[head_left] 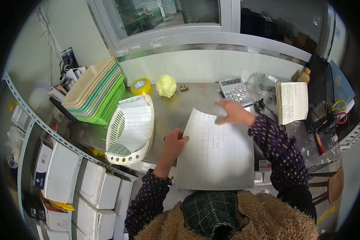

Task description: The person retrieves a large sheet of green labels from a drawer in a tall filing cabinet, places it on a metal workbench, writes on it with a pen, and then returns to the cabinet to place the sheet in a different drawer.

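Observation:
A large white sheet of paper (232, 160) with a faint printed grid lies in front of me, reaching over the table's near edge. My left hand (175, 145) is closed at its left edge, the thumb against the paper. A small dark tip shows beside that fist; I cannot make out what it belongs to. Over the sheet's upper right part, my right hand (235, 113) is open, thumb and fingers apart. Left of the sheet stands a white plastic basket (149, 138) with gridded sheets (137, 123) inside. A grey calculator (237, 91) lies just beyond my right hand.
Stacked plastic baskets (90, 90) stand at the back left, near a yellow tape roll (141, 86) and a pale yellow-green ball-like thing (166, 86). At right are an open notebook (293, 102), a clear plastic bag (262, 85), scissors (340, 112) and a wooden stool (335, 186).

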Available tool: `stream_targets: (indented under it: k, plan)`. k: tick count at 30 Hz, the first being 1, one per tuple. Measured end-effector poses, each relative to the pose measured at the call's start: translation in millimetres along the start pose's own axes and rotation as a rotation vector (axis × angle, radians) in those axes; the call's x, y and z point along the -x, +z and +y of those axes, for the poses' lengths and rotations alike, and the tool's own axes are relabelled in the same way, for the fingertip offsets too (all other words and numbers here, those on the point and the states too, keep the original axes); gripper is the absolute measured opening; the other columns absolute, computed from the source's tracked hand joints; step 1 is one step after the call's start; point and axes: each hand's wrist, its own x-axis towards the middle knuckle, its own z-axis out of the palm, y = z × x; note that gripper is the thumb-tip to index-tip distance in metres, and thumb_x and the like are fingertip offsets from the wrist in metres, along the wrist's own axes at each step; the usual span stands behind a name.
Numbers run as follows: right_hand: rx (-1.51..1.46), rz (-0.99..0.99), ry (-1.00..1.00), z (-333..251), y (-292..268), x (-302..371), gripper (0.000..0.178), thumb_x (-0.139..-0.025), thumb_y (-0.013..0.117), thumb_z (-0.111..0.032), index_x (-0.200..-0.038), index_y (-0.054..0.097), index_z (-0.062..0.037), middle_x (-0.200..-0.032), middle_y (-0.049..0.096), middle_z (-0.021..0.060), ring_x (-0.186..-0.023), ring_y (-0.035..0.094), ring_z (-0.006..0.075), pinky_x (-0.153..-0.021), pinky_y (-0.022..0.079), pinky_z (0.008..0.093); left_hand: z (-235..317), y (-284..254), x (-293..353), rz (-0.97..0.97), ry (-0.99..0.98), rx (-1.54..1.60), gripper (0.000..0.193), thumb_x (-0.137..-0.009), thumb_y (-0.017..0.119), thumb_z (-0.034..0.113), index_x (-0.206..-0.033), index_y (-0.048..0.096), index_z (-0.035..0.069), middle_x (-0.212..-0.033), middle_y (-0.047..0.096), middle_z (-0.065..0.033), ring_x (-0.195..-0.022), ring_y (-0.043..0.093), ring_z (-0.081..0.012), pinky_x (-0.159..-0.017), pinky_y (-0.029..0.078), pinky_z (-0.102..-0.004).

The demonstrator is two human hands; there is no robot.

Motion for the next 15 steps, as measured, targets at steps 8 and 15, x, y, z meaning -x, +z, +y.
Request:
stream_targets:
  k: [8,15]
  plan:
    - [-1.241,0.313,0.350,3,-48,76,0.080,-0.077,0.078,-0.014,-0.142,0.035,0.0075,-0.121,0.060,0.0142,-0.109,0.059,0.0180,-0.093,0.049,0.0314,88,-71,19,0.271,0.324,0.696,0.011,-0.086,0.066,-0.006,-0.091,0.059,0.002,-0.087,0.066,-0.0008,-0.072,0.054,-0.0012,-0.064,0.044,-0.0177]
    - [-1.183,0.459,0.307,-37,-72,70,0.055,-0.073,0.081,-0.013,-0.120,0.059,0.0043,-0.108,0.068,0.0123,-0.097,0.064,0.0167,-0.090,0.049,0.0317,101,-84,15,0.327,0.472,0.760,0.013,-0.089,0.063,-0.005,-0.100,0.057,-0.001,-0.094,0.067,-0.0065,-0.079,0.059,-0.0056,-0.072,0.046,-0.0188]
